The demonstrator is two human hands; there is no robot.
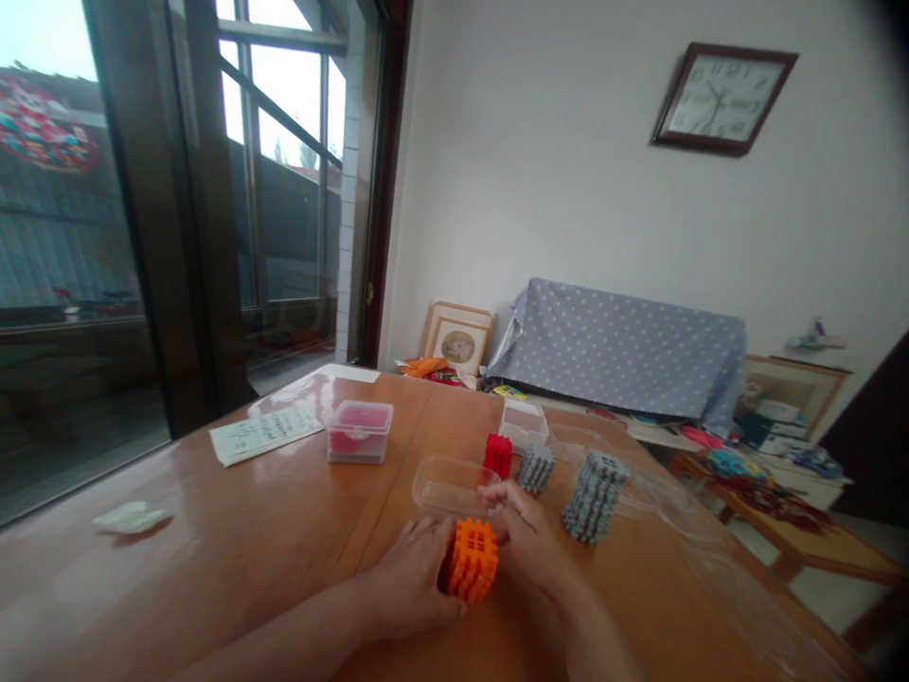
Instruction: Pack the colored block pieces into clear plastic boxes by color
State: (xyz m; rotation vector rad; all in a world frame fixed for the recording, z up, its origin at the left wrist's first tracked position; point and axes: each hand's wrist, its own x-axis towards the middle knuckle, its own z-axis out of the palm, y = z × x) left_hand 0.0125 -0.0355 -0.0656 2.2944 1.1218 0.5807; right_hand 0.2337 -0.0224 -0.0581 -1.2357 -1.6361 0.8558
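Observation:
My left hand (418,568) is wrapped round a stack of orange interlocking plastic pieces (473,561), which stands at the near middle of the table. Just right of it is my right hand (525,526), its fingers apart and no object visible in them. Its thumb is close to the orange stack, though contact is unclear; the fingertips reach over the edge of a clear plastic tray (444,485). Beyond this hand are a red stack (498,457) and a short grey stack (536,469). A taller grey stack (595,497) stands to the right.
A lidded clear box with pink contents (360,432) sits left of centre, beside a written paper sheet (266,434). Further left lies a small white packet (132,518). Another clear box (524,424) and clear plastic containers (657,502) are at the right of the wooden table (284,530).

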